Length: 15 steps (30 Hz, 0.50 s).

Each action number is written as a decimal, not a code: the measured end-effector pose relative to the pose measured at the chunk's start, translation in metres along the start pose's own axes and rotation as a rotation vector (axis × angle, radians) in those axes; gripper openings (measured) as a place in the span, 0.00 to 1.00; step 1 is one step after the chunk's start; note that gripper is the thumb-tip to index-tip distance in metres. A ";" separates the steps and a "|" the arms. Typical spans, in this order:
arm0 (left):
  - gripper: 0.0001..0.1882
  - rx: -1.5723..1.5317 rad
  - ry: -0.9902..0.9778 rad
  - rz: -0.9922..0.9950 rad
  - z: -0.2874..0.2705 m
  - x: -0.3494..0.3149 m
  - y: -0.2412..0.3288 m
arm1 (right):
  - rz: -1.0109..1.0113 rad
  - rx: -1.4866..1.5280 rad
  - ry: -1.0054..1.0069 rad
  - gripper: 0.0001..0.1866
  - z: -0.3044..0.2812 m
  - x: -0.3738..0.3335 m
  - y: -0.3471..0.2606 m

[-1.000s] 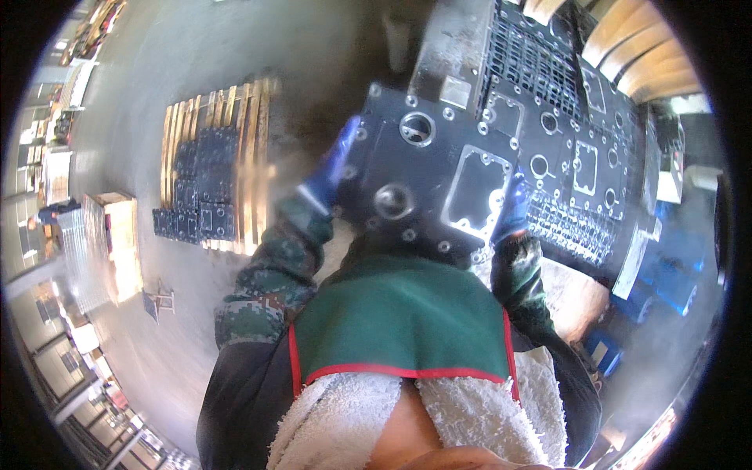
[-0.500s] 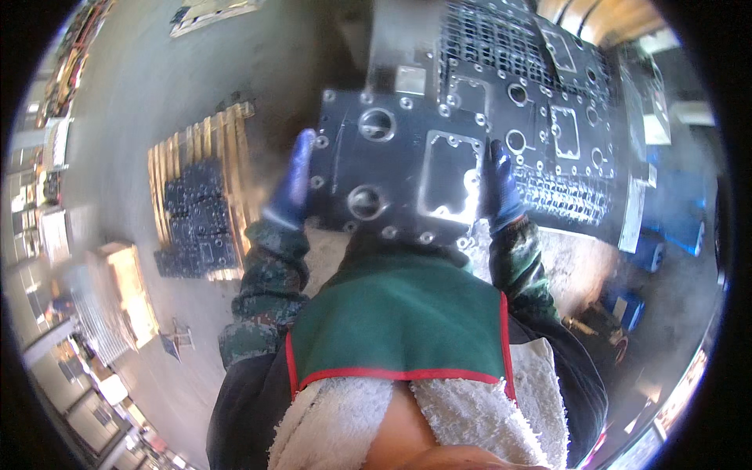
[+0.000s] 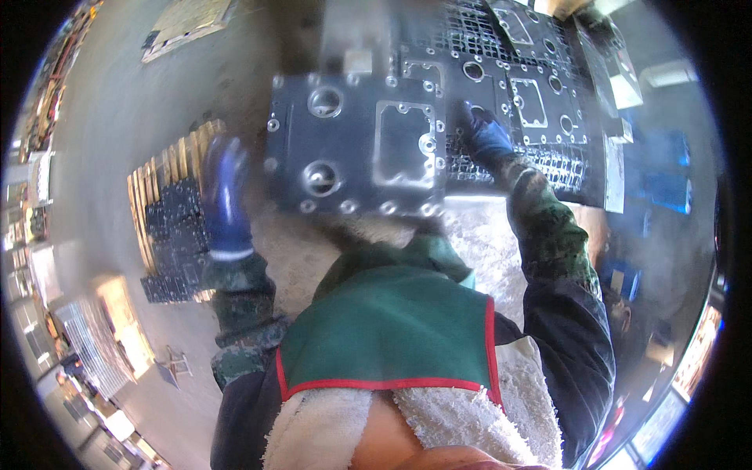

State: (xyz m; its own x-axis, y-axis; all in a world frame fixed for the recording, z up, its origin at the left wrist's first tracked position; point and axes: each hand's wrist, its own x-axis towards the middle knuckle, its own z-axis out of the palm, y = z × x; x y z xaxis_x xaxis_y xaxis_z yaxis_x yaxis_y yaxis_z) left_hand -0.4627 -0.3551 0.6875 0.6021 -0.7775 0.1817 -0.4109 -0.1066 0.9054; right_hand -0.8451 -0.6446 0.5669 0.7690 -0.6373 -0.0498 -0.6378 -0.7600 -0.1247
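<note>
A black metal plate [image 3: 356, 145] lies in front of me, with two round holes, a bright rectangular outline and several shiny round bosses along its edges. My left hand [image 3: 225, 192], in a blue glove and blurred, is stretched out in the air to the left of this plate, apart from it and holding nothing. To the right, my right hand [image 3: 486, 137], also blue-gloved, is off the plate with fingers extended. It hovers over or touches a similar black plate [image 3: 482, 98]; which of the two, I cannot tell. Another such plate [image 3: 540, 102] lies farther right.
Black mesh [image 3: 560, 168] shows under the plates on the right. On the floor at left, a wooden pallet [image 3: 142, 211] carries several dark plates [image 3: 174, 251]. Blue bins [image 3: 666, 192] stand at far right. A wooden-topped box [image 3: 125, 325] is at lower left.
Both hands have let go of the black plate. My left hand has moved off to the left, my right hand up over the neighbouring plate. The view has shifted slightly.
</note>
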 end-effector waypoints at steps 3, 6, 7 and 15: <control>0.23 -0.394 0.280 -0.127 0.010 -0.072 0.024 | -0.067 0.111 -0.015 0.39 0.000 0.011 0.009; 0.22 -0.240 0.368 -0.479 0.046 -0.145 0.057 | -0.139 -0.071 -0.068 0.31 -0.017 0.019 0.012; 0.23 -0.249 0.333 -0.429 0.067 -0.168 0.070 | -0.174 -0.102 -0.091 0.29 -0.023 0.018 0.013; 0.23 -0.428 0.234 -0.560 0.181 -0.189 0.114 | -0.225 -0.411 -0.181 0.10 -0.035 0.054 0.065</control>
State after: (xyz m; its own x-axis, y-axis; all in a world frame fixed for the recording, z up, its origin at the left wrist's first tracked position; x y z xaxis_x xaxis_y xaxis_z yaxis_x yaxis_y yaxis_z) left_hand -0.7470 -0.3323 0.6866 0.7928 -0.5204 -0.3173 0.2743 -0.1603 0.9482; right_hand -0.8467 -0.7332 0.5909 0.8609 -0.4473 -0.2424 -0.3913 -0.8867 0.2464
